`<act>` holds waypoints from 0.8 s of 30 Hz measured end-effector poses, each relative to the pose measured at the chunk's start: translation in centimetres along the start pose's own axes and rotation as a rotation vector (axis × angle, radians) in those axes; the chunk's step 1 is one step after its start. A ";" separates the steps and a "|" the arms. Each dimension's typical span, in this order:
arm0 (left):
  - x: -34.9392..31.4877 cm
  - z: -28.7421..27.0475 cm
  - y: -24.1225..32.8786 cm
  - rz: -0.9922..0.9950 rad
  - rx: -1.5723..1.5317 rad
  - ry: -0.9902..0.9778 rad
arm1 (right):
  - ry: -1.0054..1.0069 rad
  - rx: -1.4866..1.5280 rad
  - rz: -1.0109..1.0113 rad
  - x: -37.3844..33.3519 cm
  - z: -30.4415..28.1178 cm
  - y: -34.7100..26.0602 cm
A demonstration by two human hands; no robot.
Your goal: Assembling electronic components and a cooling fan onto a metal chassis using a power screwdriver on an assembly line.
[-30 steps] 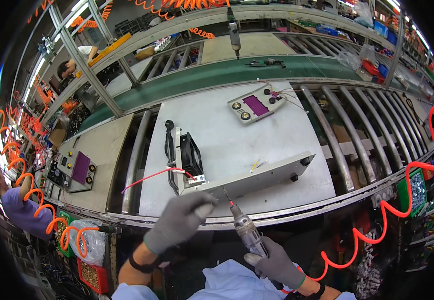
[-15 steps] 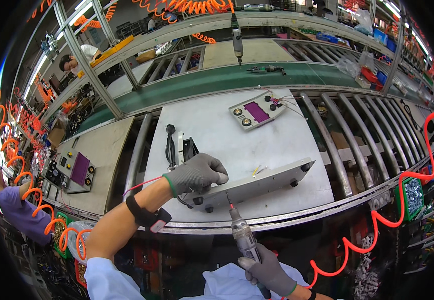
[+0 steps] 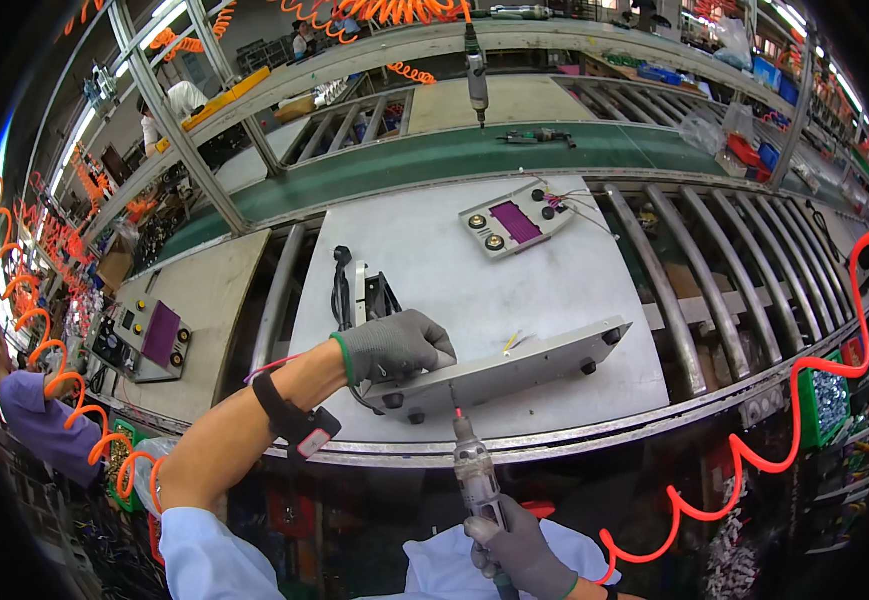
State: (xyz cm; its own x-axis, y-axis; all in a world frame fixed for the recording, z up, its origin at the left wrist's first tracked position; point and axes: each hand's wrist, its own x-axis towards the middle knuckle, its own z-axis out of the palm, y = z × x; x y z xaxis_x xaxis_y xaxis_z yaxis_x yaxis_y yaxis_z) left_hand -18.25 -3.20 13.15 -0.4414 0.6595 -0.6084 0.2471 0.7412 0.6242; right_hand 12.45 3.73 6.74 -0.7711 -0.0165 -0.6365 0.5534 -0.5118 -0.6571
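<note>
"Reaching over the near-left part of the white board (image 3: 435, 265) in the head view, the left hand (image 3: 400, 348) had come from the board's near edge within the last second and lay at the grey metal panel (image 3: 525, 364). Its fingers were curled; whether they pinched the panel could not be told."

"Where was the panel itself?"

"Along the near half of the board, its black feet (image 3: 588, 367) facing the board's near edge."

"And the right hand (image 3: 525, 552)?"

"Off the board's near edge, closed around a power screwdriver (image 3: 477, 475). The handle had swung slightly leftward over the last half second; the bit pointed at the panel, contact uncertain."

"What did the change imply?"

"Probably that the left hand was steadying the panel while the tool was being aligned; no driving could be confirmed."
</note>
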 end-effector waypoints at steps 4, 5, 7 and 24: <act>-0.1 0.1 0.0 0.032 -0.028 0.003 | -0.009 0.009 0.016 -0.2 0.9 0.1; -0.1 0.1 0.1 0.024 -0.031 -0.006 | 0.018 -0.002 -0.061 -0.4 1.0 0.2; -0.2 0.2 0.3 0.009 -0.045 -0.001 | 0.046 -0.013 -0.140 -0.4 1.0 0.1; 0.3 -0.4 1.4 -0.185 0.036 -0.102 | -0.013 -0.023 -0.025 -0.3 0.6 0.0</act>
State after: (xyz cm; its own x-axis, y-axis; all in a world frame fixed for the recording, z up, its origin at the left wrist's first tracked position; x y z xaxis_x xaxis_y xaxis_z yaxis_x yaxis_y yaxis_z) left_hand -18.38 -2.03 14.05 -0.3932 0.5196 -0.7586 0.2012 0.8536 0.4804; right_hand 12.51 3.18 7.23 -0.7887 -0.0147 -0.6146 0.5406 -0.4925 -0.6820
